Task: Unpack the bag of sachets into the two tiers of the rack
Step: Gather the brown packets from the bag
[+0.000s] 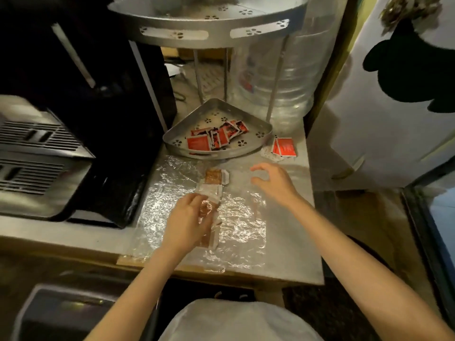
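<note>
A metal corner rack stands at the back of the counter. Its lower tier (172,137) holds several red sachets (216,137). Its upper tier (214,25) is seen from below, so what lies on it is hidden. A few red sachets (284,147) lie on the counter just right of the lower tier. A strip of brown sachets (216,178) in clear wrapping stretches toward me. My left hand (187,220) grips the near part of that strip. My right hand (273,182) hovers over the counter with its fingers spread, holding nothing.
Crinkled foil (241,222) covers the counter. A dark appliance (61,148) with vents fills the left side. A large clear water bottle (290,77) stands behind the rack at the right. A pale door (384,143) is on the right.
</note>
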The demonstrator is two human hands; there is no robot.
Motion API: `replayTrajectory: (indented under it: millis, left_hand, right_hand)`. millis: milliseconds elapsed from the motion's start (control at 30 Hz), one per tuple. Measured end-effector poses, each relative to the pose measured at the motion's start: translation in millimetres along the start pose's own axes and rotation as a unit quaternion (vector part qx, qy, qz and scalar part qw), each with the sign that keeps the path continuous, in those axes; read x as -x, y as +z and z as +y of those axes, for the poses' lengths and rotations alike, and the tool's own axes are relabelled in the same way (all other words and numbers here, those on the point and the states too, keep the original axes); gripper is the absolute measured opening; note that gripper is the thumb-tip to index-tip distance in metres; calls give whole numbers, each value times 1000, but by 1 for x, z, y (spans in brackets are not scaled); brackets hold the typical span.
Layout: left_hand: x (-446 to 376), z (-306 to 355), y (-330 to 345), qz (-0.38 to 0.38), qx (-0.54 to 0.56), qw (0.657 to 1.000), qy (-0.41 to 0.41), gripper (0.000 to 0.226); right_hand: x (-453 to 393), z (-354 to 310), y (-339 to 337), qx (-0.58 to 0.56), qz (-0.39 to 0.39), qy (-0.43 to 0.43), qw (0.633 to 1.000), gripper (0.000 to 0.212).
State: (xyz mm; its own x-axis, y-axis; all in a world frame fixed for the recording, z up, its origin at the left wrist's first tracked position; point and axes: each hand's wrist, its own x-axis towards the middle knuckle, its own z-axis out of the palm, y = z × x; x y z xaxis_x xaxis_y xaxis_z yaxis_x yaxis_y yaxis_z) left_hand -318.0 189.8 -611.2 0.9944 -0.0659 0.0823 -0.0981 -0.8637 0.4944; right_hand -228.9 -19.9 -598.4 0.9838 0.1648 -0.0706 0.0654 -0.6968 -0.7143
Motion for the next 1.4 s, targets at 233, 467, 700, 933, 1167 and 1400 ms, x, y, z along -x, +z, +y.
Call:
replayTrajectory:
  millis: [233, 467, 700, 933, 1167, 1400]
  left_hand:
    - [22, -20, 1, -53, -94, 985, -134, 56]
    - [14, -10, 8, -78, -86, 977, -179, 46]
    - [6, -11, 6, -117, -69, 972, -193, 47]
    - [7, -9, 7, -105, -72, 976, -176, 44]
    - [4, -7, -1, -96, 9, 983, -159, 34]
    - [-11, -9, -17, -127, 298, 911, -255, 23]
  right_hand:
    - [-40, -44, 43, 86, -194, -75, 974, 76]
    - [-58, -48, 54, 200, -243, -66, 947, 102]
    - [-62, -49, 56, 194, -214, -64, 955, 106]
    - [-61, -50, 55, 152, -211, -49, 964, 99]
    - [-60, -53, 24, -1, -280, 59, 958, 88]
    - [-58, -42, -1, -32, -273, 71, 959, 51]
